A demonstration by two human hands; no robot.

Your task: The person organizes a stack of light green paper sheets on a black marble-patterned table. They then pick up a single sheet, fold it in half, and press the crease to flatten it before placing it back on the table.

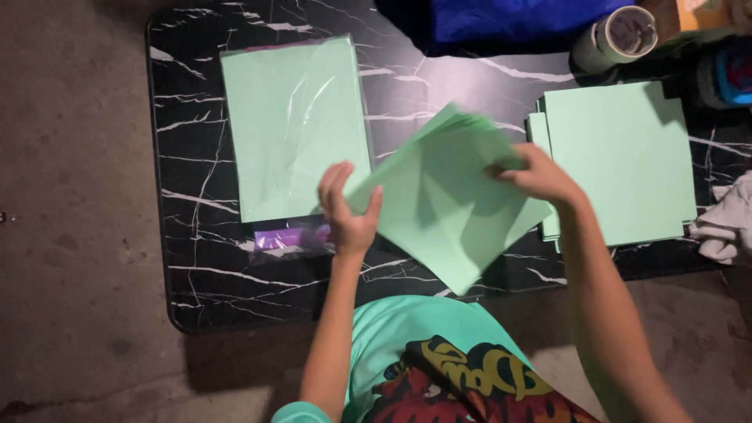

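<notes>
Head view: both hands hold a bundle of mint-green sheets [446, 207] tilted above the black marbled table [196, 258]. The left hand [348, 211] grasps its edge at nine o'clock, thumb over the top; the right hand [540, 176] pinches the edge at three o'clock. At ten o'clock of the bundle lies a plastic-wrapped green pack [294, 129]; at three o'clock a loose green stack [623, 164]; at one o'clock a tape roll [619, 35].

Mint-green paper sheets [446, 204]; fanned, tilted above table
</notes>
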